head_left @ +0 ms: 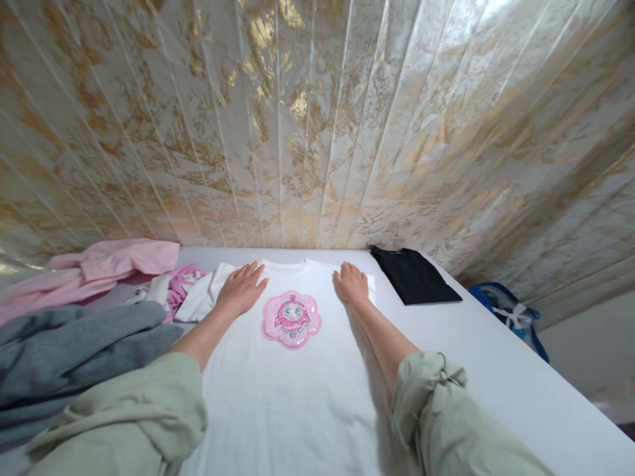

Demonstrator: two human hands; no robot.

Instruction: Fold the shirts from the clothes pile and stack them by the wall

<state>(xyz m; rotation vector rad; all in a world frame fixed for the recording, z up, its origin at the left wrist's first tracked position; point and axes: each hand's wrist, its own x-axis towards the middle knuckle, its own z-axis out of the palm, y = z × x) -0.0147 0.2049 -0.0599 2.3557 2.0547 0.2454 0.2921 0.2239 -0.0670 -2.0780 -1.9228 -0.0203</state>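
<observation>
A white T-shirt lies spread out on the white table, its neckline toward the far edge. On its chest is a pink flower-shaped patch with a sequined doll face. My left hand rests flat on the shirt near the left shoulder, fingers stretched out and holding nothing. Near the right shoulder, my right hand lies flat on the fabric with its fingers extended forward. The shirt's lower hem is out of view.
A folded black T-shirt lies at the table's far right. Pink clothing and a grey garment are heaped on the left. A blue-edged bag stands beyond the right edge. A gold-patterned curtain hangs behind.
</observation>
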